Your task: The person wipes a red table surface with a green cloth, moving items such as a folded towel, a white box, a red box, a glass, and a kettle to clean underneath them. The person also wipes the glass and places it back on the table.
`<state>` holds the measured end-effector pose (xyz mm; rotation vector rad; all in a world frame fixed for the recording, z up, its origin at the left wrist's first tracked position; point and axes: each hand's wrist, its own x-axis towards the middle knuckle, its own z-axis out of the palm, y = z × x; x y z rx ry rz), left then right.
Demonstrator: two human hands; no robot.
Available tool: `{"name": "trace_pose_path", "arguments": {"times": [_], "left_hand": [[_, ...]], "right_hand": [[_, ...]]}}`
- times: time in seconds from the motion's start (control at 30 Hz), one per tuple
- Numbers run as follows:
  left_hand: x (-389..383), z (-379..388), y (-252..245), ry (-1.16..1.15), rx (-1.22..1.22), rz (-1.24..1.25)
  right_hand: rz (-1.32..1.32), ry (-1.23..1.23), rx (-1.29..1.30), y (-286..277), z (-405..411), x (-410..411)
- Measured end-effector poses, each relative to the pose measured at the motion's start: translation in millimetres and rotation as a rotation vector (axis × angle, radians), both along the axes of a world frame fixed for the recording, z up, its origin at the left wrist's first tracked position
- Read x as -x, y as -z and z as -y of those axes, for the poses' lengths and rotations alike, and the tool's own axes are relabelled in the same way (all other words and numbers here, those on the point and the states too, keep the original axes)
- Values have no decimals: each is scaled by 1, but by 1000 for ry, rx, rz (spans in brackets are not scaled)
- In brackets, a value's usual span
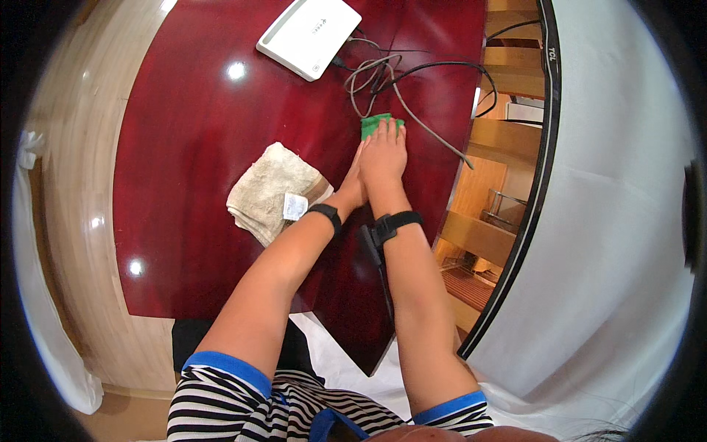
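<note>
My right hand (385,150) lies palm down on a small green cloth (374,126) on the glossy dark red tabletop (182,138). Its fingers cover the cloth's right side, and only the far and left edges show. Against the right hand's left side rests my left hand (354,179), its fingertips near the cloth's lower edge; its palm and grip are hidden. A folded beige towel (270,177) with a white label lies just left of the left wrist. Both wrists wear black straps, the right one with a dark device (371,243).
A white router-like box (310,36) sits at the far side. Tangled grey and black cables (381,77) run from it towards the table's right edge. Beyond that edge stand a black-framed TCL screen (538,166) under white cloth (613,193) and wooden slats (478,237).
</note>
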<state>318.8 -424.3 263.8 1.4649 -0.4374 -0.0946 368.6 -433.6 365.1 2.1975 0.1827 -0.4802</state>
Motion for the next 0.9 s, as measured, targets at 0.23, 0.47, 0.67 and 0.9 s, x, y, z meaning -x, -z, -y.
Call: {"name": "trace_pose_path", "arguments": {"times": [0.23, 0.47, 0.67, 0.9], "left_hand": [[79, -31, -51, 170, -2, -119], [103, -29, -66, 121, -91, -59], [18, -5, -51, -55, -191, 136], [31, -10, -69, -23, -29, 68]], "right_hand": [[-121, 139, 0, -8, -17, 70], [-55, 112, -54, -20, -10, 102], [134, -54, -64, -40, -1, 18], [71, 22, -21, -57, -3, 33]]}}
